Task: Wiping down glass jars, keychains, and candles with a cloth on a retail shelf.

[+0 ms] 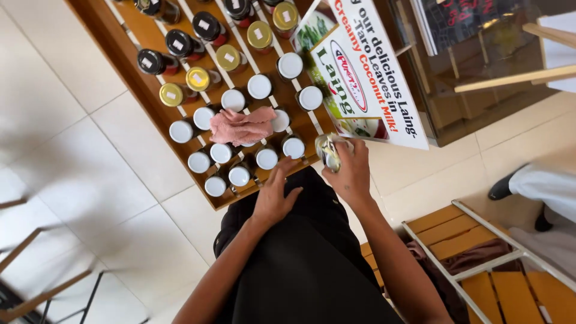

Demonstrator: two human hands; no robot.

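Observation:
A wooden shelf (pixel 129 69) carries rows of jars with white, gold and black lids. My right hand (pixel 351 174) grips a jar (pixel 329 153) with a green label, held tilted just off the shelf's near right corner. Fingers spread, my left hand (pixel 275 195) rests at the shelf's front edge, touching it below a white-lidded jar (pixel 266 159). A crumpled pink cloth (pixel 242 126) lies on top of the white-lidded jars in the middle of the shelf.
A printed sign board (pixel 366 78) leans at the shelf's right end, against a dark glass cabinet (pixel 474 72). A wooden slatted bench (pixel 480 264) with metal rails stands at right. Another person's shoe and pale trouser leg (pixel 540 183) show at far right. Pale tiled floor lies at left.

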